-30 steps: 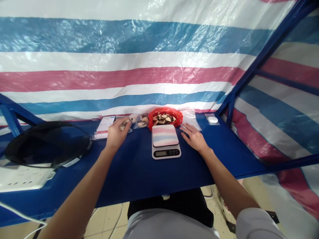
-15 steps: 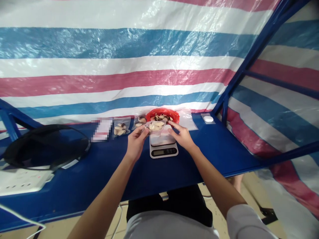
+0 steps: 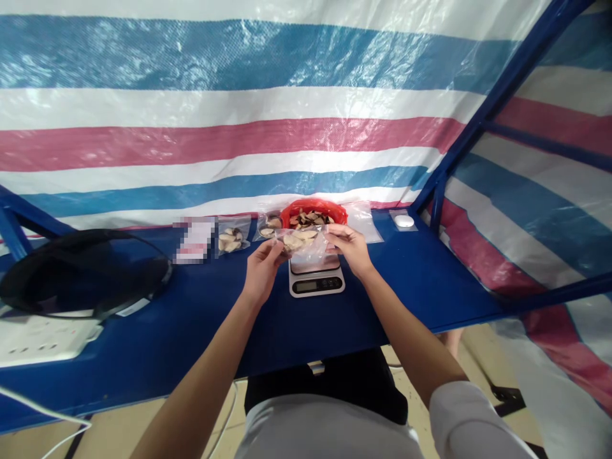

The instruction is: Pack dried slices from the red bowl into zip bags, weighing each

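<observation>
A clear plastic bag (image 3: 302, 241) with pale, dark-edged slices in it, which look like dried mushroom, is held between my hands. My left hand (image 3: 262, 268) is closed on the bag's left end. My right hand (image 3: 350, 247) pinches its right end, thumb against fingers. The bag hangs above a white kitchen scale (image 3: 317, 284) and hides part of the weighing plate. Just behind it is a red plastic bag (image 3: 343, 213), open at the top and full of similar slices. Two filled clear bags, one nearer (image 3: 270, 225) and one farther left (image 3: 231, 238), lie on the table.
A flat clear bag (image 3: 366, 223) lies right of the red bag. Farther right is a small round white object (image 3: 404, 221) on clear plastic. Left on the blue table (image 3: 201, 319) are a blurred-out sheet (image 3: 195, 241), a black round mesh item (image 3: 160, 280) and a white power strip (image 3: 45, 341).
My right hand has closed on the bag's right end, where its fingers were apart before. The bag is now stretched between both hands. The camera view has shifted slightly.
</observation>
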Tool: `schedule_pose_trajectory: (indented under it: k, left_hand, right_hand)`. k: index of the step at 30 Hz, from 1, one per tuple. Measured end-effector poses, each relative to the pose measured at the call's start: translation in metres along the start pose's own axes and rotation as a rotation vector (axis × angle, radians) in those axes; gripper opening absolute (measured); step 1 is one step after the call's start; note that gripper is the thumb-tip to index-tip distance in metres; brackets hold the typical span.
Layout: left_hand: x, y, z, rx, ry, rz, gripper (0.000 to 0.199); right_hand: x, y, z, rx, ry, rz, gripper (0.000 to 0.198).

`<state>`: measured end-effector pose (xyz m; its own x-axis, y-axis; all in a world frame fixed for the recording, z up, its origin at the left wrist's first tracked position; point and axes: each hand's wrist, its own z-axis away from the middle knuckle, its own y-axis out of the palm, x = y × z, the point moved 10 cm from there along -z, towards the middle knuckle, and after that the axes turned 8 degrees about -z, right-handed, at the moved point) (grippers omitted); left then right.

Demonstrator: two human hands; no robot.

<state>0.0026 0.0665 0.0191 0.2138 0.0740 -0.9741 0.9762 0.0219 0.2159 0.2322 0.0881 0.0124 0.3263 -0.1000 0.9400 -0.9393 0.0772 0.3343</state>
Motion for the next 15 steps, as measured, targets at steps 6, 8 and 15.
schedule_pose_trajectory:
  k: [6,8,15]
  left_hand:
    - [-0.037,-0.029,-0.008,-0.141,0.22,-0.507,0.035]
    - [-0.057,-0.026,-0.005,-0.181,0.346,-0.707,0.031]
    - [-0.075,0.047,0.009,0.093,0.584,-0.937,0.017]
  right_hand:
    - [-0.003,0.007,-0.004,0.001,0.067,-0.011,0.046]
    - [-0.005,0.012,-0.005,0.022,0.079,-0.013,0.045]
    - [-0.006,0.027,-0.005,0.054,0.08,-0.014,0.044]
